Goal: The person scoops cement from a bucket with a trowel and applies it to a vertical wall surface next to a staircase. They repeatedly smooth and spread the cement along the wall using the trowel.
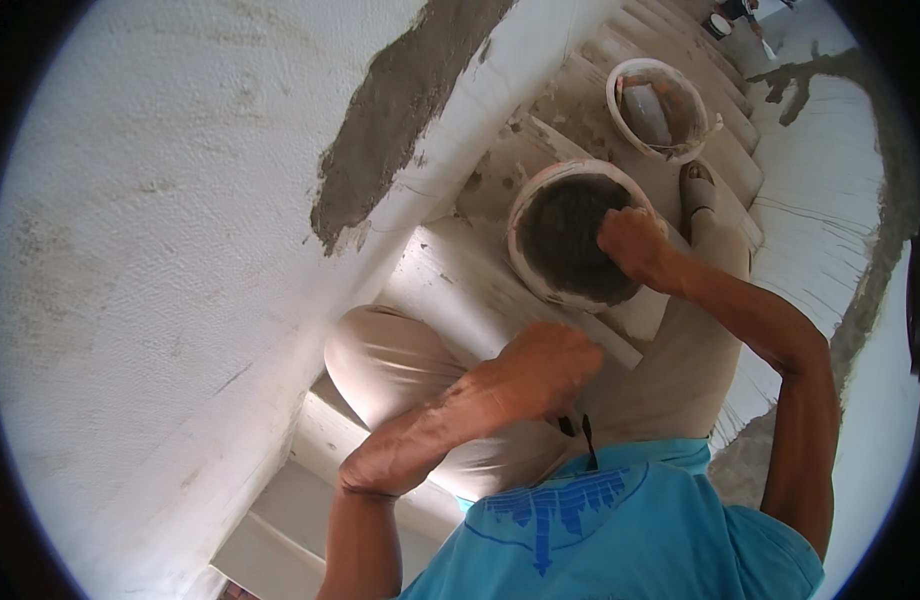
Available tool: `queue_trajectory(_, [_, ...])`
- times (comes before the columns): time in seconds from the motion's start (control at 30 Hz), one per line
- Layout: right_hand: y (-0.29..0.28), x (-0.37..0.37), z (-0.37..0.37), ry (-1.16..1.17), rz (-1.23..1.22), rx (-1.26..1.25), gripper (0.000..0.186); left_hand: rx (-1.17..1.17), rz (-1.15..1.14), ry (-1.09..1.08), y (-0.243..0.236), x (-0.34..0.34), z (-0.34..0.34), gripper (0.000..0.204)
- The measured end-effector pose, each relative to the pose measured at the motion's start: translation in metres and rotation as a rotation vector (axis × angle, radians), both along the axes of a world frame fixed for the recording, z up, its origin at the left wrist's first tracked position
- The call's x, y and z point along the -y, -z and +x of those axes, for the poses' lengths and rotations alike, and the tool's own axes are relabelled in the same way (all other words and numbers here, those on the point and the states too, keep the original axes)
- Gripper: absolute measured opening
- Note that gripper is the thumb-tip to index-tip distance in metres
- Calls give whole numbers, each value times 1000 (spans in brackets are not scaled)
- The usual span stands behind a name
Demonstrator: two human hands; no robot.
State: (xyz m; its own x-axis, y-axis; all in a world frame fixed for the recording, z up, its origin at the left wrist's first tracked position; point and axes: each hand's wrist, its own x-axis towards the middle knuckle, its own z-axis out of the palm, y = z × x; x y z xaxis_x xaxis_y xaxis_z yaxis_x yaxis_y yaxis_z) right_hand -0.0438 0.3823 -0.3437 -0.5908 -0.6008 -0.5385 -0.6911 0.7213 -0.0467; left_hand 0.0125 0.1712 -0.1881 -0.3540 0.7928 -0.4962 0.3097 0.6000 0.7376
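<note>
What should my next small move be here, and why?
Perhaps steady the nearer bucket with your left hand: it stands on the stairs, your right hand is over its grey mix, and your left is apart from it.

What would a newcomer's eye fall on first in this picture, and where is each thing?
First, the bucket of dark grey paste near the middle, with the person's right hand over its right side. Then the long dark grey patch on the white wall, upper left of centre. A second bucket, with things inside, stands beyond the first on the stairs.
</note>
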Motion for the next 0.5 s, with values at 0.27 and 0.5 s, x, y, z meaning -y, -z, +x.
queue_trajectory(0.27, [-86, -38, -40, 331, -218, 315, 36, 169, -126, 132, -13, -7, -13, 42])
queue_trajectory(0.5, [-55, -13, 7, 717, -961, 351, 38, 30, 98, 6, -8, 8, 6, 41])
